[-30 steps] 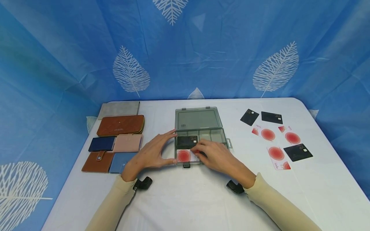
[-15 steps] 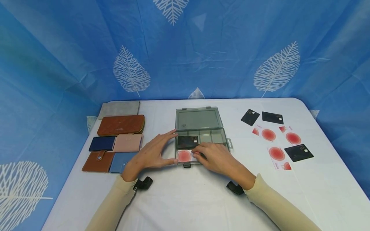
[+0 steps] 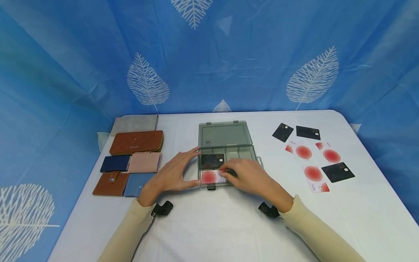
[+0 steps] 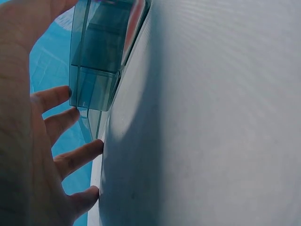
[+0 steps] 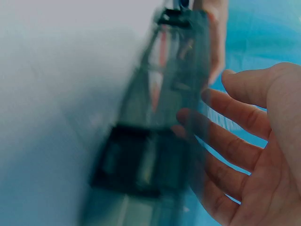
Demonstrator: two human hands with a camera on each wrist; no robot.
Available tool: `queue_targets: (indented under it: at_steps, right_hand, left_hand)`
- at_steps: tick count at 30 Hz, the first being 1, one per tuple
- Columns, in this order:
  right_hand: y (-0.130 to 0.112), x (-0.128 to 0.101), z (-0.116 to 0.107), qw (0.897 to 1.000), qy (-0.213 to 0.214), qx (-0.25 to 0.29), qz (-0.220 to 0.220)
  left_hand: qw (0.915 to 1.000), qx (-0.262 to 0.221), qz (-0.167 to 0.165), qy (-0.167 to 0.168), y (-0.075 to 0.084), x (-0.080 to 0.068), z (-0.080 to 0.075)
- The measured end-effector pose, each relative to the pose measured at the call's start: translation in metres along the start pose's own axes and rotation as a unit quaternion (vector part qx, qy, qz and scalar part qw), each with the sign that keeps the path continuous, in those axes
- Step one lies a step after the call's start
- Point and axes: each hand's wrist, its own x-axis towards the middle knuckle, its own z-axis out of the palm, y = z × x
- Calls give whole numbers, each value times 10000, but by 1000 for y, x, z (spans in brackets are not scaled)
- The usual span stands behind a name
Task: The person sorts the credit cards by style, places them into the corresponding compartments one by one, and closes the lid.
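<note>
1. Nearest the camera, two cream sleeves come in over the white table (image 3: 209, 233), each wrist carrying a small black camera mount.
2. The left hand (image 3: 170, 174) lies relaxed, fingers spread and straight, thumb and fingertips resting against the left wall of the grey plastic box (image 3: 226, 160) — it seems to be steadying it.
3. The right hand (image 3: 250, 178) reaches into the front compartment, its fingertips on the right end of a white card with a red disc (image 3: 211, 177); the right wrist view is too blurred to show whether it pinches or merely presses.
4. Judging by this, the step in hand is seating that card flat in the box, just in front of the black card (image 3: 211, 160) already inside. The next move would call for letting the card go cleanly without shifting the box.
5. Further off, the lid lies open behind the compartments.
6. To the left lie several wallets (image 3: 131, 160); to the right, loose cards (image 3: 314, 156) — black and red-disc ones — lie well apart from the box.
</note>
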Motion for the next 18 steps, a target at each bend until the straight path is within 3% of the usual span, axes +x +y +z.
queue_targets:
  at_steps: [9, 18]
  right_hand:
    - [22, -3, -29, 9991, 159, 159, 361]
    - [64, -13, -49, 9962, 205, 424, 737]
  left_hand:
    - [9999, 137, 42, 62, 2, 2, 1]
    - [9996, 252, -141, 69, 5, 1, 0]
